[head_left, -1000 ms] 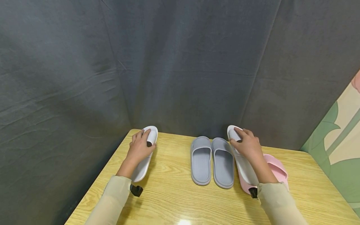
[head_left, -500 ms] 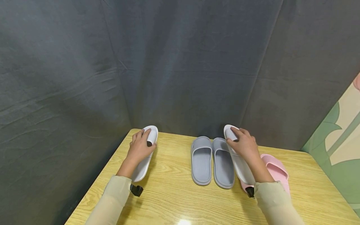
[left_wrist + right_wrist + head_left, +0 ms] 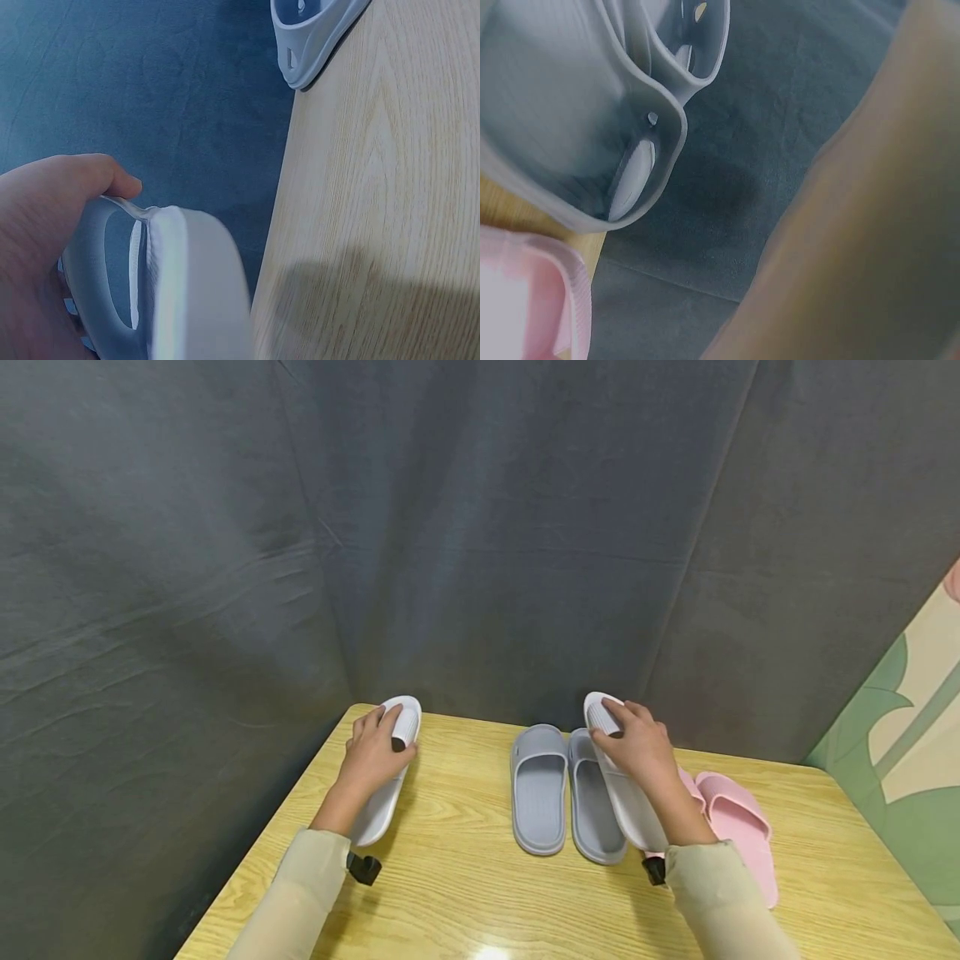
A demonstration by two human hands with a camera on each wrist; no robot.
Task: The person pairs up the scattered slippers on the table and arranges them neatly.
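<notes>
My left hand (image 3: 372, 756) grips a white slipper (image 3: 381, 810) by its strap at the table's far left, thumb on the right side. In the left wrist view, that slipper (image 3: 204, 285) is seen edge-on, the hand (image 3: 45, 202) at its strap. My right hand (image 3: 637, 750) holds the other white slipper (image 3: 630, 810) by the strap, raised partly over the right grey slipper (image 3: 596, 814). Beside that one lies the left grey slipper (image 3: 539, 810). A pink slipper (image 3: 742, 835) lies right of my right wrist; another is mostly hidden under the wrist and white slipper.
The wooden table (image 3: 450, 893) carries all the slippers. A dark grey curtain (image 3: 480, 568) hangs behind it and along the left. At the right is a wall with a painted leaf pattern (image 3: 900, 793). Blurred tan covers the right wrist view's right side.
My right hand has moved left with its white slipper, from above the pink pair to over the right grey slipper, uncovering more pink. The left hand has stayed put.
</notes>
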